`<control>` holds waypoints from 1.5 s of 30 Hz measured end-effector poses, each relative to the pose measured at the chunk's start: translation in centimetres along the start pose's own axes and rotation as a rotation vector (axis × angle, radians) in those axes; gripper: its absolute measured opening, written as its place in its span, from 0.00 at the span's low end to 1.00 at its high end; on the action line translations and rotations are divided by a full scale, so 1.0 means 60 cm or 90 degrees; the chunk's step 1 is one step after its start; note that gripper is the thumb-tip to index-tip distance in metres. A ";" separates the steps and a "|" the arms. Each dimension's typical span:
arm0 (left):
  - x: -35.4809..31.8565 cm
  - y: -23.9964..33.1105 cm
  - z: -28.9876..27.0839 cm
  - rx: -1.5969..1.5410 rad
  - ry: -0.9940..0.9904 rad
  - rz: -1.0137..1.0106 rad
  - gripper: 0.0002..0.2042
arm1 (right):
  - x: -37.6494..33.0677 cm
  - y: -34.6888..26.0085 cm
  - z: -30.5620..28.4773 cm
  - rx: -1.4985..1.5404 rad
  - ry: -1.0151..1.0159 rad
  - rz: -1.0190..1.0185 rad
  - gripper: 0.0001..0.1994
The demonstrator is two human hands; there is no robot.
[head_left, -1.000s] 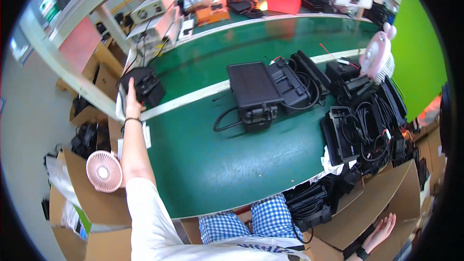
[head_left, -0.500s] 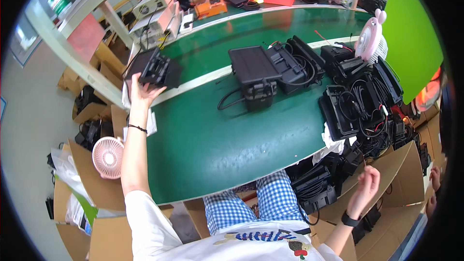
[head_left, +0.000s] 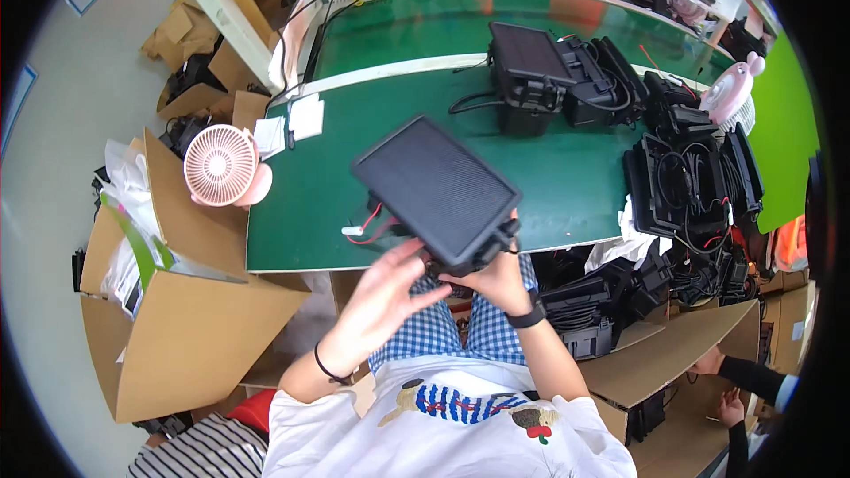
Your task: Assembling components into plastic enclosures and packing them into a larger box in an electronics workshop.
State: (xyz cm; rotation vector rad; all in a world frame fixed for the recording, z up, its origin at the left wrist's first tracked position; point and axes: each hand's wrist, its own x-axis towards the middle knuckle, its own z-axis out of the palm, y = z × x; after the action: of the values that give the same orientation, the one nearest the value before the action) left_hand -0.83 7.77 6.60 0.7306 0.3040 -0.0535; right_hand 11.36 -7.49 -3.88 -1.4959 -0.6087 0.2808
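A black plastic box (head_left: 438, 190) with a finely ribbed top is held tilted above the table's near edge. My right hand (head_left: 498, 281) grips it from below at the near right corner, with part of the fingers hidden under it. My left hand (head_left: 379, 296) is at the box's near left side, fingers stretched and thumb apart; whether it touches the box cannot be told. Red wires with a white connector (head_left: 352, 231) stick out from the box's left side.
The green table (head_left: 328, 186) holds another ribbed-top box (head_left: 531, 62), several opened black cases (head_left: 682, 168) with coiled cables, and pink fans (head_left: 221, 165). Cardboard boxes (head_left: 204, 327) flank me. A co-worker's hands (head_left: 719, 381) are over the right one. White paper pieces (head_left: 306, 117) lie at left.
A black box from the table's far left is now close in front of me. My right hand has come in from the right and grips it; my left hand has drawn back toward me.
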 end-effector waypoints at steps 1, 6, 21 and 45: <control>-0.015 -0.006 0.004 0.030 0.017 -0.013 0.27 | 0.005 0.007 -0.008 -0.125 0.021 -0.035 0.68; -0.038 0.046 -0.006 0.873 -0.052 0.403 0.15 | 0.040 0.025 -0.079 -0.078 -0.101 -0.141 0.64; 0.098 0.152 -0.026 1.269 -0.075 1.024 0.26 | 0.051 0.028 -0.121 -0.247 -0.219 -0.009 0.59; 0.041 0.113 -0.030 0.622 0.201 0.687 0.44 | 0.057 0.006 -0.116 -0.059 -0.215 0.051 0.55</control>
State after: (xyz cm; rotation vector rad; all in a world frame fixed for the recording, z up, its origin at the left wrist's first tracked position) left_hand 2.08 14.15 9.04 1.8005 0.1323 1.0084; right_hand 17.99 -11.53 -3.28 -1.5774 -0.8396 0.5813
